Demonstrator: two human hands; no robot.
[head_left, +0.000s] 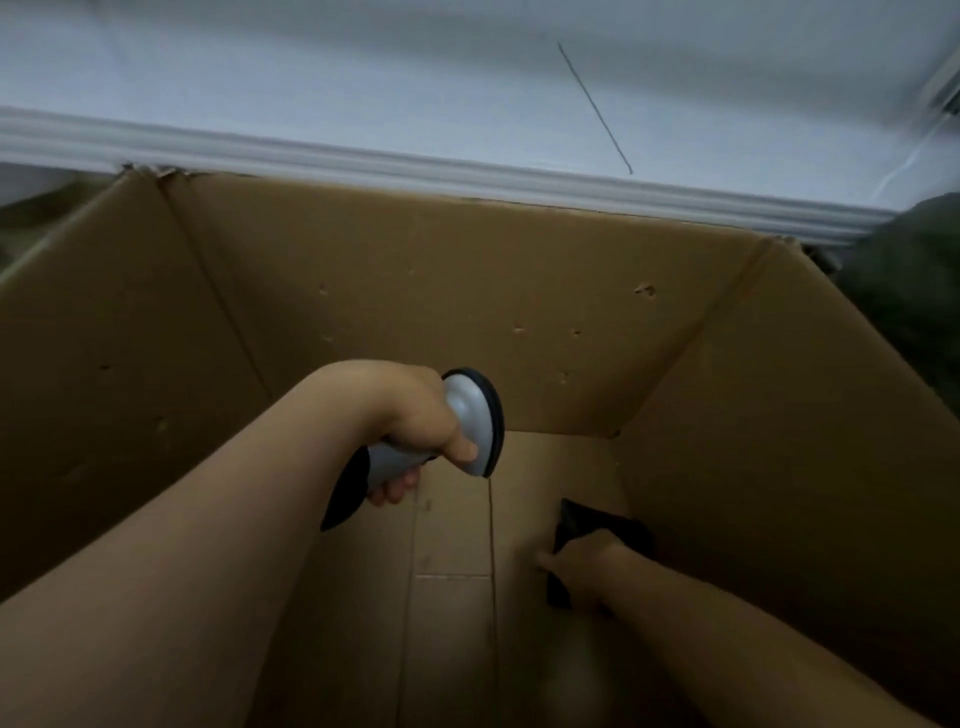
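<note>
— So, which step is this, starting from the left?

— Emptying the cardboard box (130, 364), I'd say. Its left wall stands upright, and beside it the left forearm slants down into the opening. The left hand (415, 415) is wrapped round the neck of a grey-and-black tool (470, 415), thumb lying along the grey body, the round black-rimmed head pointing at the far wall and the dark tail sticking out below the fingers. It hangs in the air well above the box floor.

— And further right?

— The right arm goes much deeper. The right hand (582, 566) lies on a black thing (608, 525) on the floor of the box, near the right wall's foot, with the thumb stuck out to the left. The fingers are hidden under the hand, so I cannot tell whether it grips the thing or only presses on it.

— What does the next move call for, then?

— My guess: close the fingers firmly under the black thing's edge, then lift it straight up, away from the right wall, while the left hand holds the tool out of the way.

— Anything outside the box?

— A white skirting board (467, 171) behind it, and something dark green (914, 291) at the far right, too blurred to name.
</note>
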